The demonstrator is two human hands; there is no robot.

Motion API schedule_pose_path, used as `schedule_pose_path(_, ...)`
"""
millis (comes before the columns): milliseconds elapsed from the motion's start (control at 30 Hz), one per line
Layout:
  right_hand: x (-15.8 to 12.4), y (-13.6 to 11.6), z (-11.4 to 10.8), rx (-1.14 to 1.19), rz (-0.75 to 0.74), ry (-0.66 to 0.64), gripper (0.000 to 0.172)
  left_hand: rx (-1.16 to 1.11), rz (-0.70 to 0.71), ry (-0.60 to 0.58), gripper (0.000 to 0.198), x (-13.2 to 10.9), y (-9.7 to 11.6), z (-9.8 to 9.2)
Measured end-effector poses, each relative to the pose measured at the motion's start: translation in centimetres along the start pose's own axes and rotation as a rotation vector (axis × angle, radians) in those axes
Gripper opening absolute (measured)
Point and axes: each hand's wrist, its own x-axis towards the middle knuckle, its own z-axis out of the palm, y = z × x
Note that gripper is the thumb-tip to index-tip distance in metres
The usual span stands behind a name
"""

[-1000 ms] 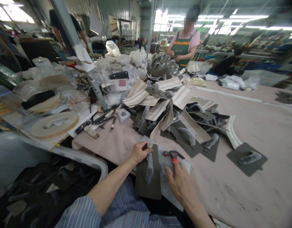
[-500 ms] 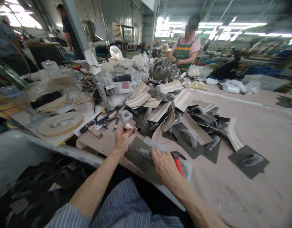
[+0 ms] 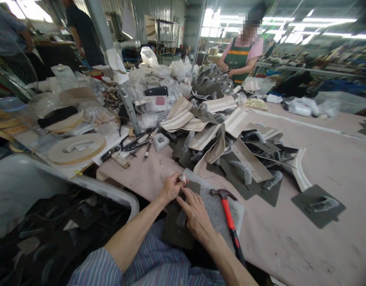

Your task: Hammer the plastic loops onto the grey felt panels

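Observation:
My left hand (image 3: 171, 186) pinches a small pale object (image 3: 182, 178) over the top edge of a dark grey cut panel (image 3: 177, 228) that lies at the table's near edge and hangs toward my lap. My right hand (image 3: 195, 212) rests flat on that panel with its fingers stretched toward the left hand; it holds nothing. The panel partly lies on a speckled grey work pad (image 3: 218, 210). A hammer (image 3: 229, 217) with a red and black handle lies on the pad just right of my right hand, untouched.
A big heap of dark and beige cut panels (image 3: 221, 143) fills the table behind the pad. Scissors and pliers (image 3: 138, 145) and a small white block (image 3: 160, 142) lie at left. A clear bin (image 3: 66, 206) sits lower left. A person in a green apron (image 3: 241, 59) works at the far end.
My left hand came back from beside the white block to the panel's top edge. My right hand slid left onto the panel, and the hammer now lies in the open beside it.

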Motion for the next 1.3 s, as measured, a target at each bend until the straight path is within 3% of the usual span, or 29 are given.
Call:
schedule_pose_path(100, -1.4, -0.1, -0.5, 0.031, 0.073, 0.161, 0.075, -0.012, -0.02, -0.008, 0.039, 0.2, -0.2, -0.4)
schedule_pose_path(200, -3.6, 1.0, -1.3, 0.053, 0.355, 0.375, 0.049, 0.052, -0.024, -0.038, 0.029, 0.5, 0.1, -0.4)
schedule_pose_path(267, -5.1, 2.3, -2.0, 0.045, 0.527, 0.413, 0.035, 0.108, -0.012, -0.083, 0.023, 0.7, 0.3, -0.2)
schedule_pose_path(400, -7.2, 4.5, -3.7, -0.115, 0.678, 0.34, 0.034, 0.169, -0.003, -0.12, 0.017, 0.9, 0.4, 0.2)
schedule_pose_path(500, -8.4, 5.3, -4.3, -0.244, 0.783, 0.146, 0.033, 0.2, -0.012, -0.117, 0.017, 0.9, 0.3, 0.2)
schedule_pose_path(600, -9.3, 5.4, -4.0, -0.231, 0.856, -0.041, 0.031, 0.222, -0.01, -0.136, 0.018, 0.9, 0.2, 0.1)
schedule_pose_path(733, -9.7, 5.6, -3.2, -0.116, 0.897, -0.065, 0.025, 0.246, 0.007, -0.146, 0.016, 0.9, 0.1, 0.1)
schedule_pose_path(833, -9.5, 5.9, -3.2, 0.132, 0.955, 0.015, 0.016, 0.296, 0.033, -0.146, 0.013, 0.7, -0.2, 0.2)
schedule_pose_path(1000, -8.3, 4.7, -5.0, 1.169, 1.169, 0.056, 0.02, 0.501, 0.161, -0.152, 0.013, 0.1, -0.5, 0.4)
schedule_pose_path(1033, -7.8, 4.2, -5.7, 1.28, 1.175, 0.082, 0.022, 0.535, 0.195, -0.171, 0.014, -0.1, -0.5, 0.4)
schedule_pose_path(1100, -6.6, 2.9, -7.2, 1.259, 1.137, 0.16, 0.028, 0.56, 0.242, -0.205, 0.016, -0.2, -0.3, 0.4)
schedule_pose_path(1233, -3.7, 0.9, -9.4, 0.615, 0.79, 0.333, 0.035, 0.502, 0.223, -0.2, 0.015, -0.1, 0.2, 0.5)
schedule_pose_path(1300, -2.4, 0.7, -9.6, 0.294, 0.628, 0.318, 0.031, 0.497, 0.209, -0.2, 0.014, 0.1, 0.1, 0.5)
